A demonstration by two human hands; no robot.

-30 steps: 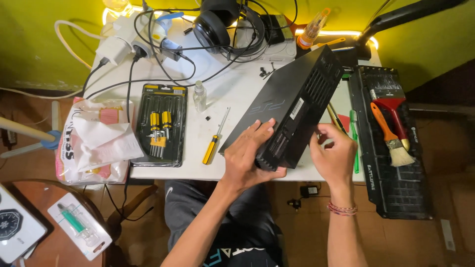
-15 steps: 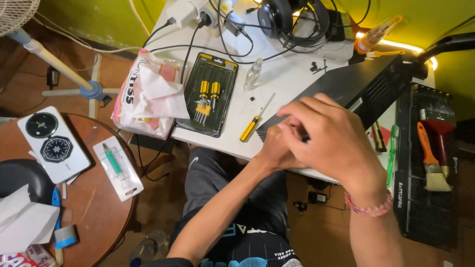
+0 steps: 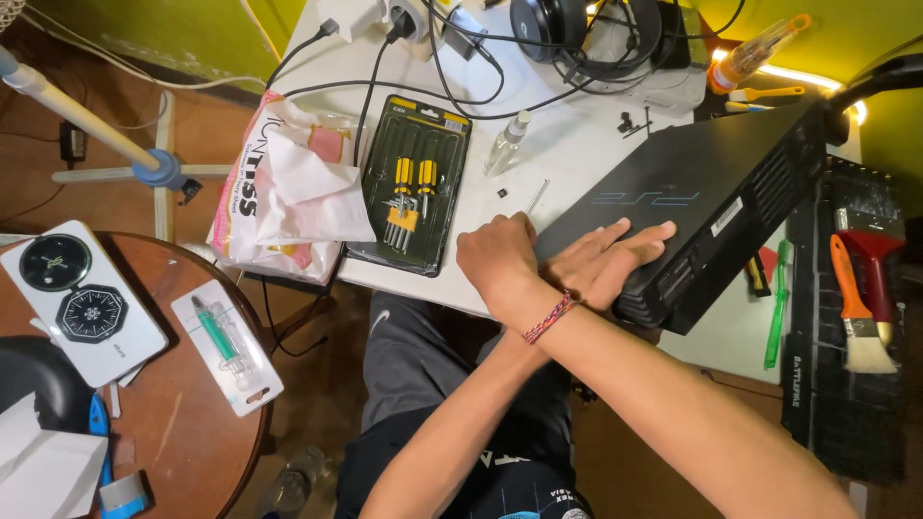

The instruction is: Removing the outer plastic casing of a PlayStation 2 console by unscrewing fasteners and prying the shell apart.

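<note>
**Crossed hands at the near end of a black console**

A white table (image 3: 577, 163) carried the work, and the biggest thing on it was a black game console (image 3: 711, 207), lying flat with its long axis running from the near left up toward the far right corner. Its near end overhung the table's front edge, just where both hands met.

The arms crossed at the wrists. The left hand (image 3: 611, 264) lay palm-down on the console's near top face, fingers (image 3: 646, 235) spread and stretched flat along the casing toward the right, pressing rather than gripping. The right hand (image 3: 498, 258), with a braided band at the wrist, reached across to the left and sat curled just off the console's left corner, knuckles up. A thin metal shaft (image 3: 536, 197) stuck out beyond it toward the far side, apparently a screwdriver held in the closed fist, though the handle was hidden.

So the console lay to the right of the right hand, and directly under the left one.

Left of the hands sat a black tray of yellow-handled screwdrivers (image 3: 409, 187), and beyond it a crumpled plastic bag (image 3: 284, 187). A small clear bottle (image 3: 507, 142) stood farther back.
</note>
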